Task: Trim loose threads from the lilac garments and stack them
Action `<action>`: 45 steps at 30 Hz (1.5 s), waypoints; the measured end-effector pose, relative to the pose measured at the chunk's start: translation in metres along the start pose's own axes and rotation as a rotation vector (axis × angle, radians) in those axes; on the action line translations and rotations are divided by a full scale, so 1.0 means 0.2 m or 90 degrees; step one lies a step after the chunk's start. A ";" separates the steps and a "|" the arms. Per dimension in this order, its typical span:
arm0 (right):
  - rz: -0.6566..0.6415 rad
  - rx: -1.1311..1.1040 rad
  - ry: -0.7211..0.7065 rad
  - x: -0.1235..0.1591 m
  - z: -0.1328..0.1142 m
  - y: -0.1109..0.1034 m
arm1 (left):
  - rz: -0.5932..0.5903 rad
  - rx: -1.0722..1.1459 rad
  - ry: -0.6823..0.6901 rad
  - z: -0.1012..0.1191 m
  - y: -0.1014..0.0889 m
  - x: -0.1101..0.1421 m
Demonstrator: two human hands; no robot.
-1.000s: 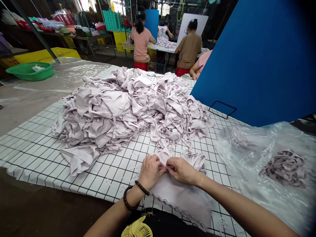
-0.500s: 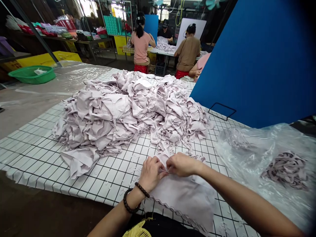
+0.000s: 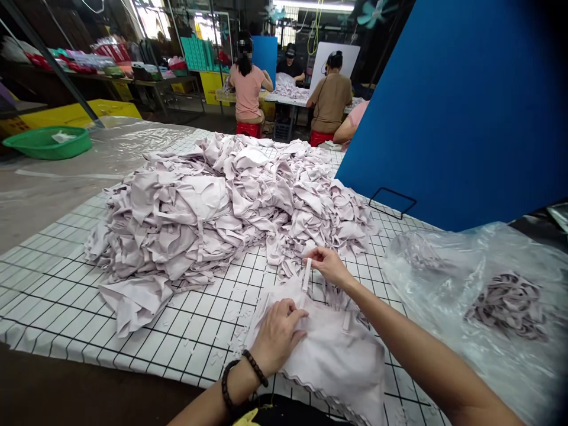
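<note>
A pale lilac garment (image 3: 335,355) with a wavy edge lies spread on the table in front of me. My left hand (image 3: 278,336) rests on its left part, fingers stretched out and thumb apart. Farther up, my right hand (image 3: 329,266) pinches the end of a narrow strap (image 3: 306,276) and holds it up from the garment. A second short strap (image 3: 347,320) lies on the cloth to the right. Just beyond my hands rises a big heap of similar pale lilac garments (image 3: 213,201).
A grid-patterned cloth (image 3: 190,331) covers the table, with small white scraps near my left hand. Clear plastic (image 3: 426,284) and a bundle of lilac straps (image 3: 510,305) lie right. A blue panel (image 3: 461,118) stands behind. A green basin (image 3: 48,144) sits far left. Several people work beyond.
Both hands were together pinching the garment's upper edge. My right hand has moved up and away with the strap; my left hand has opened and settled lower on the cloth.
</note>
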State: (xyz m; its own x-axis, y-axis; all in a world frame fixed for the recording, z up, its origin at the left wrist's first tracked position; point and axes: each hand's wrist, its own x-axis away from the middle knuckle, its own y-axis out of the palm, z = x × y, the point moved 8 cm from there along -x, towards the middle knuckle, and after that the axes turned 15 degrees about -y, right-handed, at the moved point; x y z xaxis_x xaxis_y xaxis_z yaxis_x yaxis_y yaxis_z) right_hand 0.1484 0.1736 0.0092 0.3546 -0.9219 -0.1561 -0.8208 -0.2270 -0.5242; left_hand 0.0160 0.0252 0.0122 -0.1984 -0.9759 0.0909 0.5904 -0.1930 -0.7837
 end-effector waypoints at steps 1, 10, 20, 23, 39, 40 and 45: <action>-0.001 -0.014 0.040 0.01 0.05 0.02 | -0.002 0.004 -0.001 0.00 0.00 0.00; -0.144 0.069 0.002 -0.19 -0.09 -0.07 | -0.031 0.121 -0.029 -0.03 -0.02 -0.01; -0.078 0.158 -0.010 -0.54 -0.25 0.24 | 0.039 0.393 -0.171 -0.24 -0.32 -0.19; -0.066 -0.013 -0.042 -0.50 -0.27 0.05 | 0.106 0.456 -0.214 -0.40 -0.38 -0.33; 0.188 -0.401 -0.045 0.22 -0.02 -0.68 | -0.119 1.025 -0.378 -0.30 -0.11 -0.85; 0.207 -0.368 -0.006 0.23 0.04 -0.70 | -0.123 1.027 -0.378 -0.29 -0.09 -0.86; 0.271 0.150 0.150 0.25 0.14 -0.79 | -0.098 1.024 -0.406 -0.28 -0.06 -0.88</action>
State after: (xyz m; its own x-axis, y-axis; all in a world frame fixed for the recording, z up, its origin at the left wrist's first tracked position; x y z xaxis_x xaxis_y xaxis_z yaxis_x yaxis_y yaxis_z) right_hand 0.3090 0.1732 0.0610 -0.1192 -0.9687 -0.2179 -0.7380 0.2332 -0.6333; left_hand -0.0005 0.2057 -0.0288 -0.2428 -0.7476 0.6181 0.8006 0.2054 0.5629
